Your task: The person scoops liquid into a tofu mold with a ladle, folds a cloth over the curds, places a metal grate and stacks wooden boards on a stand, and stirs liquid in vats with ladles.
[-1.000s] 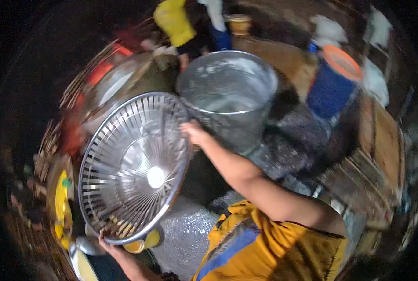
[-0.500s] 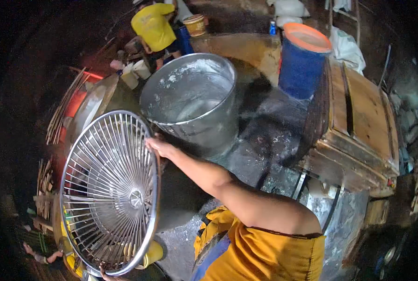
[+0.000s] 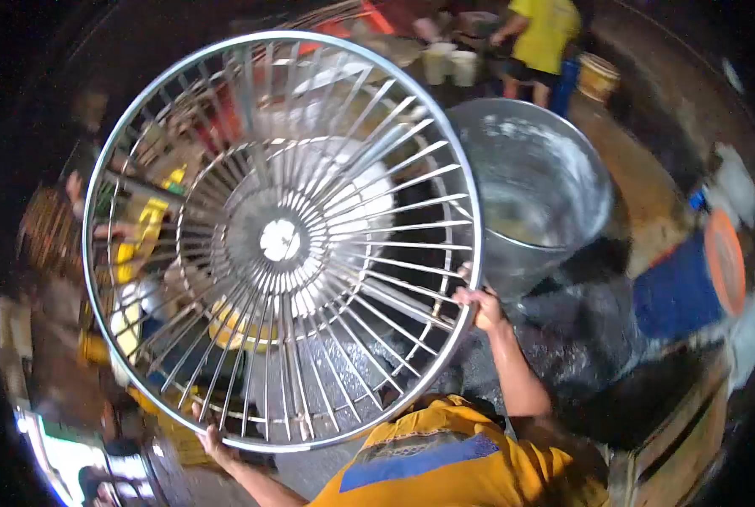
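A large round metal wire basket (image 3: 281,240) with radiating bars and a small round hub fills the left and middle of the view, its open mouth turned towards me. My right hand (image 3: 482,306) is closed on its rim at the lower right. At the lower left my left hand (image 3: 211,435) grips the same rim, fingers partly hidden by it. Just beyond the basket's right side stands a big metal pot (image 3: 576,211) with whitish residue on its inner wall.
A blue barrel (image 3: 677,291) with an orange rim stands at the right. A person in a yellow shirt (image 3: 546,34) is at the back, near pale buckets (image 3: 463,68). A wooden box (image 3: 681,431) lies at the lower right. Someone's arm shows at the far left, behind the bars.
The basket has come up and turned to face me squarely. My view has swung left, so the pot and barrel sit further right. Both hands stay on the rim.
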Demonstrator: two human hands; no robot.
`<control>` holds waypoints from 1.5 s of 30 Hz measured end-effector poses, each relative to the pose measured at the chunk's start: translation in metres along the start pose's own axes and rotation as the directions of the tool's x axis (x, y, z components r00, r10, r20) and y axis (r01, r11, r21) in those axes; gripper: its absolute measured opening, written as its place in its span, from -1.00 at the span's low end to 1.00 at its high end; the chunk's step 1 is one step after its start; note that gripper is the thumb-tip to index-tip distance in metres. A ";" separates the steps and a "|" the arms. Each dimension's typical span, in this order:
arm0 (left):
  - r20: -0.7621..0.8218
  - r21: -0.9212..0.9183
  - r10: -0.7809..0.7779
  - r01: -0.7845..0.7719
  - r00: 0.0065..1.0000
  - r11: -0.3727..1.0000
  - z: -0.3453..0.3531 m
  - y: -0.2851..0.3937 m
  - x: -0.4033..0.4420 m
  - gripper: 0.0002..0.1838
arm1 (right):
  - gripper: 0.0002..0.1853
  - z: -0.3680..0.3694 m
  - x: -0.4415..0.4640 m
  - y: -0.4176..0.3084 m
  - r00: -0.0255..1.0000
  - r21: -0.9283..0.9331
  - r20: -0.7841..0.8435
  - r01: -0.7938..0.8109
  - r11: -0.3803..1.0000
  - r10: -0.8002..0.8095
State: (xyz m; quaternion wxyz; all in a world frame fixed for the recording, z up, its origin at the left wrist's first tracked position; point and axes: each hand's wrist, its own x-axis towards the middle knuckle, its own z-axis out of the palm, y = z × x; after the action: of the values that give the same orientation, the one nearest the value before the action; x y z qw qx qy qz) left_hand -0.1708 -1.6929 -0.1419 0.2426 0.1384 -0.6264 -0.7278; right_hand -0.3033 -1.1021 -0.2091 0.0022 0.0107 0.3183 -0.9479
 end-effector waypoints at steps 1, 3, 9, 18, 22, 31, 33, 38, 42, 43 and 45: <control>-0.067 0.030 -0.145 0.147 0.987 0.989 -0.032 -0.014 0.003 -0.33 | -0.43 -0.007 0.001 0.003 1.000 -0.017 -0.026 -0.006 1.000 0.006; -0.192 -0.012 -0.236 0.238 0.953 0.971 -0.082 -0.046 0.009 -0.38 | -0.40 -0.008 -0.003 -0.008 0.993 -0.009 -0.116 -0.030 1.000 0.028; -0.604 0.311 -0.097 0.347 0.791 0.885 -0.074 -0.066 0.011 -0.73 | -0.61 0.010 0.024 -0.051 0.916 -0.537 -0.401 -0.251 0.806 0.018; -0.785 0.459 0.042 0.534 0.619 0.710 -0.038 -0.054 0.006 -0.58 | -0.68 0.056 0.109 -0.068 0.720 -0.835 -0.483 -0.207 0.510 -0.498; -0.571 0.609 0.079 0.357 0.817 0.709 -0.090 -0.001 0.068 -0.27 | -0.70 0.052 0.114 -0.063 0.719 -0.853 -0.442 -0.153 0.499 -0.536; -0.361 0.272 -0.082 0.189 0.929 0.944 -0.061 0.117 0.254 -0.56 | -0.73 0.040 0.128 -0.069 0.806 -0.801 -0.425 -0.123 0.586 -0.412; -0.501 0.321 0.088 0.090 0.861 0.943 -0.034 0.111 0.256 -0.50 | -0.72 0.040 0.120 -0.072 0.799 -0.770 -0.468 -0.159 0.618 -0.378; -0.449 0.478 0.280 -0.037 0.849 0.877 -0.035 0.111 0.241 -0.51 | -0.71 0.039 0.118 -0.072 0.748 -0.757 -0.527 -0.197 0.623 -0.403; -0.352 0.234 -0.026 0.115 0.936 0.965 -0.057 0.120 0.244 -0.53 | -0.76 0.045 0.106 -0.073 0.787 -0.758 -0.483 -0.158 0.632 -0.383; -0.452 0.214 0.048 0.056 0.891 0.975 -0.060 0.113 0.244 -0.55 | -0.77 0.040 0.106 -0.072 0.774 -0.774 -0.492 -0.179 0.607 -0.399; -0.450 0.168 0.039 0.042 0.892 0.985 -0.082 0.108 0.242 -0.58 | -0.77 0.047 0.096 -0.071 0.765 -0.780 -0.501 -0.198 0.594 -0.403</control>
State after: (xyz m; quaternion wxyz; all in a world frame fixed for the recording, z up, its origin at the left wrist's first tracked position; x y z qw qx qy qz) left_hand -0.3138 -1.9000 -0.0257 0.3679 0.3246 -0.6137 -0.6186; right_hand -0.4010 -1.0737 -0.1309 -0.1596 0.3073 0.6875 -0.6383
